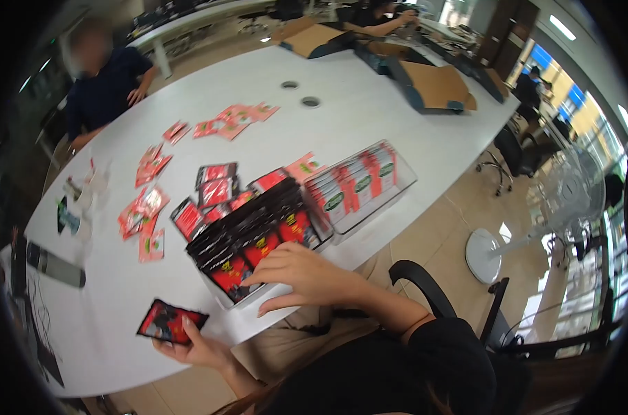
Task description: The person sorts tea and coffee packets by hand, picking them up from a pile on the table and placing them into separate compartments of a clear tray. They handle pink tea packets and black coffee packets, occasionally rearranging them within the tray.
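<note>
My left hand [198, 346] grips a black-and-red packet [170, 322] over the table's front edge, thumb across its face. With fingers spread and nothing held, my right hand [300, 277] hovers at the near side of a clear box [239, 299]. Rows of upright black-and-red packets [262, 238] fill that box, and my fingertips overlap the front ones in this view. Right beside it stands a second clear bin [380, 213] with red-and-white packets [359, 181] in rows. Behind the first box lie several loose dark-red packets [217, 187].
Pink packets [145, 211] lie in small piles across the white table [314, 138]. A dark bottle [55, 265] rests at the left. Open cardboard boxes [431, 86] stand at the far right. A person [103, 86] sits across the table; a chair [425, 283] and fan [483, 256] are at right.
</note>
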